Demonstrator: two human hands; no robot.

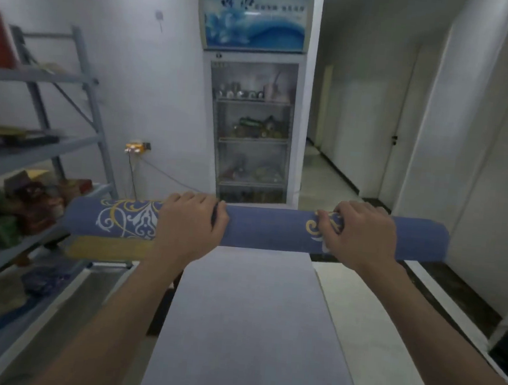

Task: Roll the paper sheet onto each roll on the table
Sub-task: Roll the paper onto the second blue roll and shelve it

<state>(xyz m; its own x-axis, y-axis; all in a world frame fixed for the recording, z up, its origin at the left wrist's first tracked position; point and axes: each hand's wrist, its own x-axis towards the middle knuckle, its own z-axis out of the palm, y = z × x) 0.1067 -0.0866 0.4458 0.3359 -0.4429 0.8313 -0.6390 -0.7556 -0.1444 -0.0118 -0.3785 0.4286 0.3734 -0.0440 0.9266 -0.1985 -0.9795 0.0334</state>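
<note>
At the far end of the surface (359, 309), a thick blue roll (268, 229) with white and gold scrollwork lay crosswise, its two ends reaching well past the hands. The left hand (190, 217) sat on top of it just right of the large ornament, fingers curled over the roll and thumb tucked against its near face. The right hand (359, 232) gripped the roll nearer its other end, fingers bent down over a smaller gold curl of the pattern. Both forearms stretched straight forward from the bottom corners of the view.

From the underside of the roll between the two hands, the paper sheet (251, 315) ran back toward the person as a plain, pale grey band, flat and unwrinkled, covering the middle of the surface. A strip of bare white surface showed along its right edge.

Beneath the roll's left end lay a gold-coloured piece (109, 247), too blurred to tell what it was. A grey metal shelving rack (36, 142) stood at the left, loaded with coloured boxes (31, 200). A glass-door fridge (253, 115) with a blue panel on top stood against the back wall, and a corridor with a white door (395, 137) opened to its right.
</note>
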